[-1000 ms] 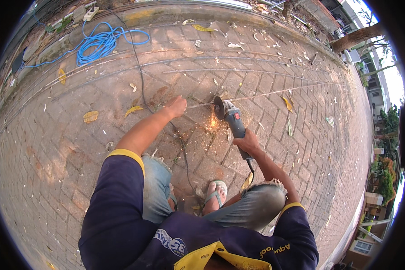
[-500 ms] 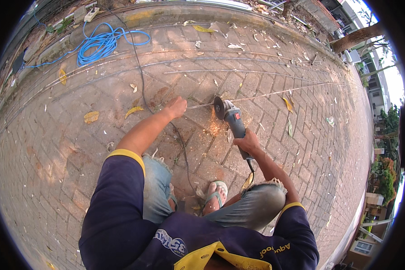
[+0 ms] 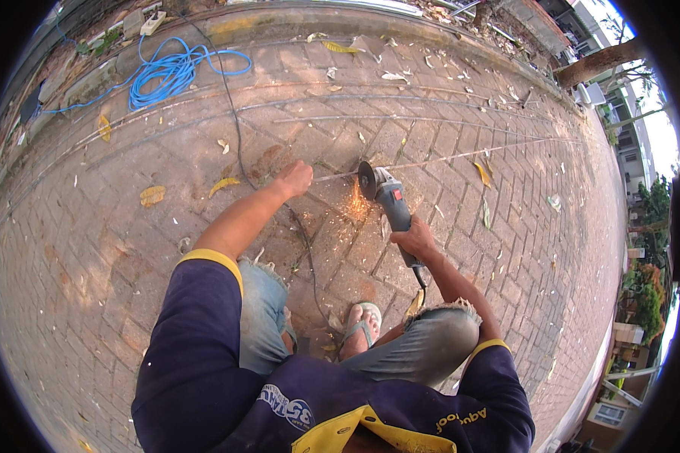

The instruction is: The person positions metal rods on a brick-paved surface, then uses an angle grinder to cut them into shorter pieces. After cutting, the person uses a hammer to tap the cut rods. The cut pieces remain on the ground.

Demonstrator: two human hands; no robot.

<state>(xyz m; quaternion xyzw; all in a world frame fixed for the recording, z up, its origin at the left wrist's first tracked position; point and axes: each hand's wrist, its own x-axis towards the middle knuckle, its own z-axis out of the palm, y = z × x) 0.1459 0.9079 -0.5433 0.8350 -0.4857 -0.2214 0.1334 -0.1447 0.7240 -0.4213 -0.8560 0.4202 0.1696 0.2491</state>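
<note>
My left hand [image 3: 296, 177] is closed on a thin metal rod [image 3: 459, 155] that runs to the right, low over the brick paving. My right hand [image 3: 412, 238] grips the grey body of an angle grinder [image 3: 395, 211], which has a red button. Its dark disc [image 3: 367, 181] sits at the rod, just right of my left hand, and orange sparks [image 3: 355, 201] spray down from it onto the bricks. The grinder's black cord [image 3: 421, 280] hangs down beside my right knee.
Several more thin rods [image 3: 336, 119] lie across the paving [image 3: 113, 241] beyond my hands. A coiled blue cable [image 3: 162, 81], a power strip [image 3: 153, 23] and a loose black cable [image 3: 238, 136] lie to the back left. A concrete kerb [image 3: 279, 26] edges the paving; a tree trunk [image 3: 597, 62] stands at right.
The spray of sparks varies in shape and brightness between the frames. My hands and the grinder stay in almost the same places.
</note>
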